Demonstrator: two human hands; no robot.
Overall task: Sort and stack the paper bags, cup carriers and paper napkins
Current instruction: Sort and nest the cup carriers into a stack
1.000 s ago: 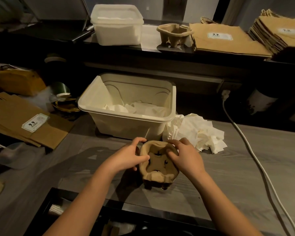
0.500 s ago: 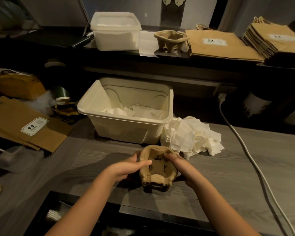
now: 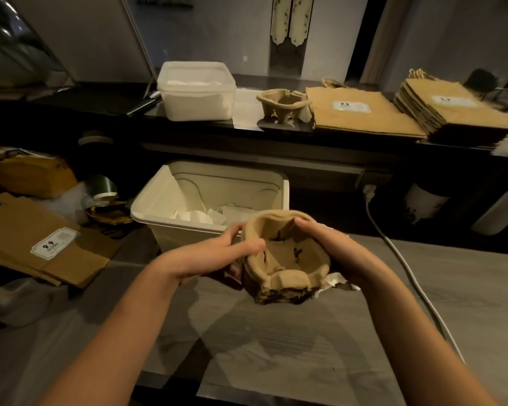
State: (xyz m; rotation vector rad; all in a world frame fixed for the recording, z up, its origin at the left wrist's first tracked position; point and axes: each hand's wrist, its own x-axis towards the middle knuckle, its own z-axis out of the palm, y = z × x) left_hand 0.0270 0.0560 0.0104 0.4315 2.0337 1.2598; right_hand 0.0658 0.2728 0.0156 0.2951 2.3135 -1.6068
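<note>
A stack of brown pulp cup carriers is held above the grey table. My left hand grips its left rim, thumb over the edge. My right hand grips its right rim. Another cup carrier stands on the back shelf. Flat brown paper bags lie beside it, with a taller stack of bags further right. More paper bags lie at the left. White napkins sit in the open bin; a napkin pile is mostly hidden behind the carriers.
A lidded white tub stands on the back shelf at left. A white power cable runs down the table's right side. Foil and small items lie left of the bin. A brown package sits at far left.
Both hands have lifted the cup carrier stack off the table and raised it toward the bin. The view has tilted up, so the back shelf sits lower in frame.
</note>
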